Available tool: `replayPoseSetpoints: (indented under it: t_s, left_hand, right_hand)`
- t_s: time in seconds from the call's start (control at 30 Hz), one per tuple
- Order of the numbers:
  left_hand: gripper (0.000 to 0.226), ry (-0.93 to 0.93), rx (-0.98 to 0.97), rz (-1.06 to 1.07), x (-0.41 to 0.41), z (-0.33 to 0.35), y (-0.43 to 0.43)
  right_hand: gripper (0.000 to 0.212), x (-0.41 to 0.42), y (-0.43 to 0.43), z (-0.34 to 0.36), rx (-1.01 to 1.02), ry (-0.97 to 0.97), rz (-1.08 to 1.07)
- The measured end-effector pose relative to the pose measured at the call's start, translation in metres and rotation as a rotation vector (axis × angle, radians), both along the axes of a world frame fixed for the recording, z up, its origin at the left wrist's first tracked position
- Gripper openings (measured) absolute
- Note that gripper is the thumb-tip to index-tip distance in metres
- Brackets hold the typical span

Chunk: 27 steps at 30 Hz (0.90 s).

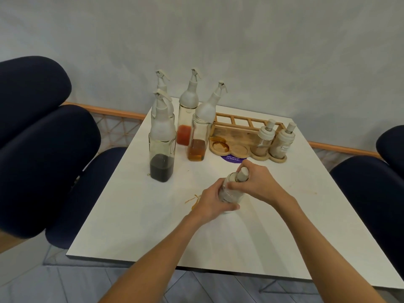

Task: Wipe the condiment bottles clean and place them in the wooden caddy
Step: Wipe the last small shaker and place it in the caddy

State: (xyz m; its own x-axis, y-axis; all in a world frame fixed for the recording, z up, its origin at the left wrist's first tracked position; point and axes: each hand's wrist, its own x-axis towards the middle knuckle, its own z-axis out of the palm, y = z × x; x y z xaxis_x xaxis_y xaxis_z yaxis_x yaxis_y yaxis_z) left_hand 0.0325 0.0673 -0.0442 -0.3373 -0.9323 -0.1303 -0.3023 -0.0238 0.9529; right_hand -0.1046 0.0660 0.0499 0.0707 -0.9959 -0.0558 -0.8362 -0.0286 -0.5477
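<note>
A small clear shaker bottle (232, 192) with a white cap stands near the middle of the white table (135, 226). My left hand (211, 202) wraps its lower body. My right hand (256, 182) grips its top around the cap. The wooden caddy (238, 133) sits at the far side; two small shakers (265, 138) (283, 142) fill its right-hand slots, and its left slots are stained. To the left stand tall glass bottles with white pour spouts: dark sauce (162, 147), red sauce (186, 119), amber liquid (200, 132), and another (162, 88) behind.
Orange sauce smears (193, 200) mark the table just left of my left hand. A purple round sticker (232, 159) lies in front of the caddy. Dark blue chairs stand at the left (43, 160) and right (369, 193) of the table. A grey wall is behind.
</note>
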Motion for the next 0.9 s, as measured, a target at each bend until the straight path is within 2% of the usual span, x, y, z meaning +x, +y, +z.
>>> replayPoseSetpoints:
  t_s: [0.13, 0.2, 0.3, 0.47, 0.6, 0.7, 0.77, 0.9]
  left_hand:
    - [0.07, 0.002, 0.008, -0.004, 0.001, 0.001, 0.001]
    - [0.071, -0.001, -0.002, -0.004, 0.001, 0.0, 0.0]
    - [0.071, -0.007, -0.015, 0.003, 0.001, -0.002, 0.0]
    - [0.071, 0.025, -0.005, -0.001, 0.002, -0.004, -0.002]
    - [0.071, 0.045, -0.001, -0.007, 0.002, -0.003, -0.002]
    - [0.071, 0.066, -0.01, 0.005, 0.003, -0.006, -0.002]
    - [0.071, 0.069, -0.014, 0.006, 0.003, -0.007, -0.003]
    - [0.072, 0.052, -0.008, -0.004, 0.002, -0.008, -0.003]
  right_hand:
    - [0.046, -0.007, 0.001, 0.006, 0.06, -0.003, -0.044]
    - [0.053, -0.013, 0.004, 0.013, 0.144, -0.027, 0.041]
    - [0.056, -0.014, 0.004, 0.011, 0.12, -0.027, 0.155]
    - [0.046, -0.002, 0.001, 0.0, 0.044, -0.026, 0.022]
    - [0.053, -0.004, -0.001, -0.001, 0.099, -0.028, 0.036]
    - [0.067, -0.011, 0.004, 0.004, 0.182, -0.069, 0.141]
    - [0.061, -0.013, 0.006, 0.002, 0.107, -0.038, 0.142]
    - [0.039, -0.005, 0.006, -0.007, -0.036, -0.058, 0.015]
